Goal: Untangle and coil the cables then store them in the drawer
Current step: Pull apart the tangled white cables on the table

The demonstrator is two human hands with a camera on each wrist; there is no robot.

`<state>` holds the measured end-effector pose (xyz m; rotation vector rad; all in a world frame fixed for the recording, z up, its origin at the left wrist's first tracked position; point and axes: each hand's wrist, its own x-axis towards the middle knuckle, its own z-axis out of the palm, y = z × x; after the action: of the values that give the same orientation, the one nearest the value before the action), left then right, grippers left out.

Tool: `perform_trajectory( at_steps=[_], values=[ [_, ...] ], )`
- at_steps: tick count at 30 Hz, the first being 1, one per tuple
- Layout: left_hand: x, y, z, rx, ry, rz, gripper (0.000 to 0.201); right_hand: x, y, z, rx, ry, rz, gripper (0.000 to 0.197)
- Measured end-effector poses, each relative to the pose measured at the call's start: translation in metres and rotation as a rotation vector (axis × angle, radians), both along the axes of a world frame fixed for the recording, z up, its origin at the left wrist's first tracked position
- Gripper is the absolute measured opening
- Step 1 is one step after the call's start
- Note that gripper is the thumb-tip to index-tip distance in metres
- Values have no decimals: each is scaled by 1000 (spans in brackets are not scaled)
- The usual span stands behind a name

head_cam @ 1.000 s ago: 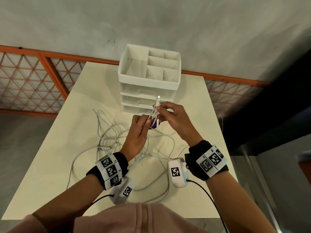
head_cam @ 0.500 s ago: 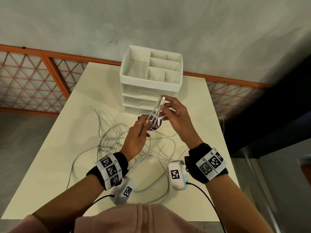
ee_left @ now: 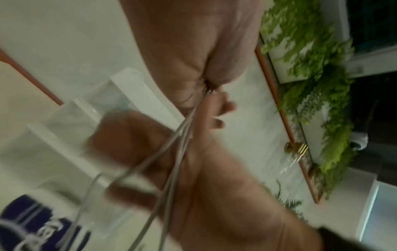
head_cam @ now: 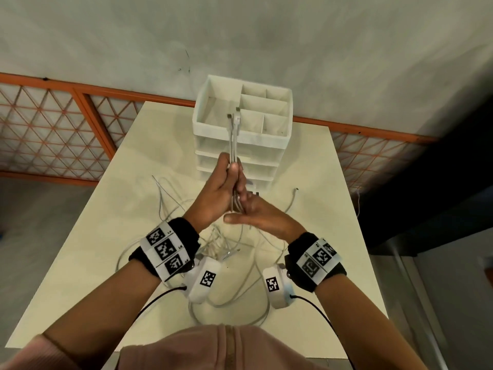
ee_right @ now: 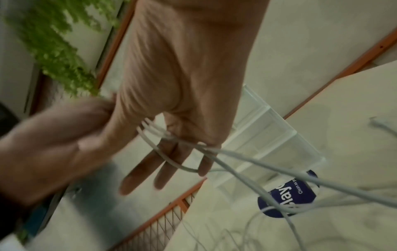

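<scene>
Several white cables lie tangled on the cream table (head_cam: 101, 236), the tangle (head_cam: 226, 249) sitting below my wrists. My left hand (head_cam: 218, 190) grips a bundle of strands (head_cam: 234, 140) and holds it upright, so the connector ends stand in front of the white drawer unit (head_cam: 241, 134). Just below it, my right hand (head_cam: 256, 214) has straight fingers and an extended thumb. In the right wrist view the strands (ee_right: 247, 158) run across the right hand (ee_right: 182, 68) at the base of its fingers. The left wrist view shows the left hand (ee_left: 193, 51) pinching the strands (ee_left: 178, 135).
The drawer unit has an open compartment tray on top and its drawers are pushed in. A round dark blue labelled item (ee_right: 287, 193) lies at its foot under the strands. One loose cable end (head_cam: 293, 194) lies to the right. An orange lattice railing (head_cam: 53, 129) borders the table's far side.
My left hand has lifted the bundle, so its connector ends now reach the top tray. My right hand let go of the ends, dropped below the left hand and straightened its fingers.
</scene>
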<state>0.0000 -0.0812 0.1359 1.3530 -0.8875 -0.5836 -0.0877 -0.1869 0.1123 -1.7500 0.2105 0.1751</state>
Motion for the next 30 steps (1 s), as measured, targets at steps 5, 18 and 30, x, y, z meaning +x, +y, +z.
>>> perform_trajectory(
  at_steps=[5,18,30],
  values=[
    [17,10,24,-79,28,80,29,-1,-24,-37,-375,94,-5,19],
    [22,33,-23,363,-204,-17,42,-17,-65,42,-457,-22,-126,18],
    [5,11,8,169,-60,-13,46,-17,-48,71,-309,-94,-83,16]
  ],
)
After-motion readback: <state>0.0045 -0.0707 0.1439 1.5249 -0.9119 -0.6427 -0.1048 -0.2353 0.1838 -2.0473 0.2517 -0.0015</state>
